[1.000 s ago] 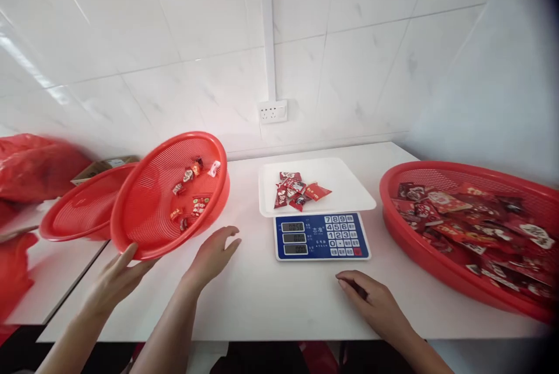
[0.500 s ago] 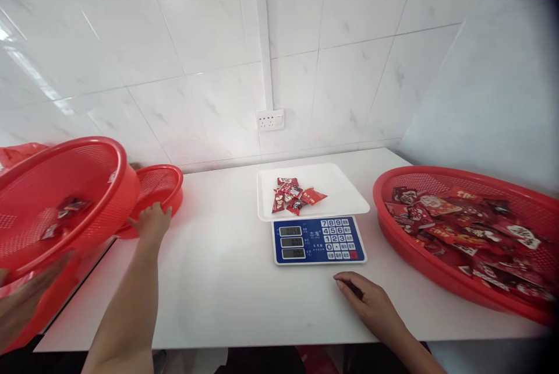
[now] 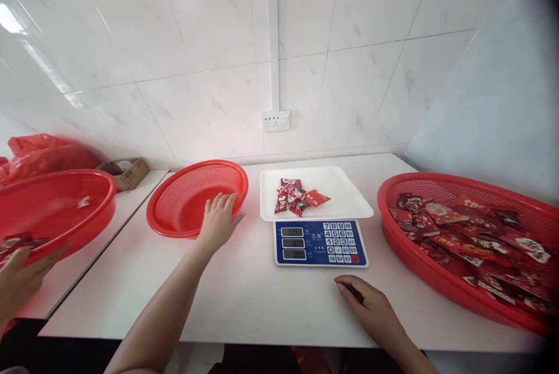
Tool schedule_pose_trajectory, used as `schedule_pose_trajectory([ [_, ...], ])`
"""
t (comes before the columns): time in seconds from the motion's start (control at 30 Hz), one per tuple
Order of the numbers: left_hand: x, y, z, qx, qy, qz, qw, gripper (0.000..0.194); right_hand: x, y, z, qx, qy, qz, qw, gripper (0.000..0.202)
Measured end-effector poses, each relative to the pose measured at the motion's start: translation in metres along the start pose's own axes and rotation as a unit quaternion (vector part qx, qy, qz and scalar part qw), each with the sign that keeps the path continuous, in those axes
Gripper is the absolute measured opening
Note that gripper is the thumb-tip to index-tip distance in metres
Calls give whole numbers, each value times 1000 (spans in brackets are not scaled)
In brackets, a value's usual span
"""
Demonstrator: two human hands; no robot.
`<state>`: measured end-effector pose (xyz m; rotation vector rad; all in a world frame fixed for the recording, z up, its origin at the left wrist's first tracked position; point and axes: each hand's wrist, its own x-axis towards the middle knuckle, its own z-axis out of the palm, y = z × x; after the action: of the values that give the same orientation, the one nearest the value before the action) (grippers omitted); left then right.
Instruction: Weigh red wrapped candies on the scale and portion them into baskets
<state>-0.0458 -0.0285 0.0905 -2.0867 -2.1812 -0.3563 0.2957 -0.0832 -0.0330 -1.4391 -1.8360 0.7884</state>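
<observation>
Red, round perforated-plastic basket [image 3: 179, 199] stands at the spread, empty fingers [image 3: 222, 202] of our left hand [image 3: 217, 225], poised over its near rim, perhaps to steady it. Our right hand [image 3: 369, 305] rests loosely curled on the white tabletop [image 3: 248, 304]; whether it encloses anything, we cannot tell. Beyond, red-wrapped sweets [image 3: 294, 192] bunch on the blue-and-white electronic scale's [image 3: 321, 250] flat tray [image 3: 338, 193], seemingly leaving its keypad unobstructed.

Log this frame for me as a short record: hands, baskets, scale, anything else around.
Left hand: fingers spread, at the near rim of the middle basket; contact unclear
Right hand: loosely curled, just in front of the scale
On the scale: white tray bearing wrapped packets
Right basket: many red packets
Left basket: some packets; another person's hand at its near side
Beyond left basket: box, red bag
</observation>
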Motion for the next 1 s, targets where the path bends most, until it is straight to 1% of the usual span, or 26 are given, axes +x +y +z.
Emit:
schedule_pose_trajectory([
  [0.07, 12, 29, 0, -70, 1, 73, 995, 55, 0, 0, 0, 1, 4, -3, 1000, 29],
  [0.1, 20, 44, 1, -104, -15, 111, 988, 57, 0, 1, 0, 3, 3, -3, 1000, 29],
  [0.13, 28, 57, 2, -134, -45, 149, 979, 61, 0, 1, 0, 7, 3, -2, 1000, 29],
  [0.17, 37, 70, 3, -152, -89, 181, 968, 65, 0, 2, 0, 11, 2, -1, 1000, 29],
  [0.2, 47, 80, 5, -155, -129, 195, 960, 72, 0, 3, 1, 15, 1, -1, 1000, 29],
  [0.27, 65, 95, 8, -153, -174, 199, 952, 84, -1, 5, 1, 22, -4, -3, 1000, 29],
  [0.3, 74, 99, 9, -149, -186, 194, 952, 87, -1, 6, 1, 25, -6, -4, 1000, 29],
  [0.37, 89, 102, 11, -146, -197, 186, 952, 81, -2, 6, 1, 30, 0, -8, 1000, 29],
  [0.47, 103, 102, 13, -159, -195, 173, 952, 60, -2, 5, 1, 32, 20, -10, 999, 28],
  [0.6, 109, 98, 17, -197, -171, 132, 957, 31, -2, 3, 1, 38, 17, -10, 999, 29],
  [0.67, 109, 94, 21, -215, -153, 106, 959, 19, -2, 2, 0, 39, 13, -8, 999, 28],
  [0.7, 109, 91, 22, -223, -145, 95, 959, 17, -2, 2, 0, 38, 11, -7, 999, 28],
  [0.83, 109, 83, 24, -238, -123, 73, 961, 23, -2, 2, 0, 39, 7, -11, 999, 27],
  [0.97, 108, 84, 25, -232, -142, 85, 959, 41, -2, 2, 0, 37, 8, -9, 999, 27],
  [1.0, 108, 86, 26, -228, -147, 89, 958, 43, -2, 1, 0, 39, 9, -9, 999, 27],
])
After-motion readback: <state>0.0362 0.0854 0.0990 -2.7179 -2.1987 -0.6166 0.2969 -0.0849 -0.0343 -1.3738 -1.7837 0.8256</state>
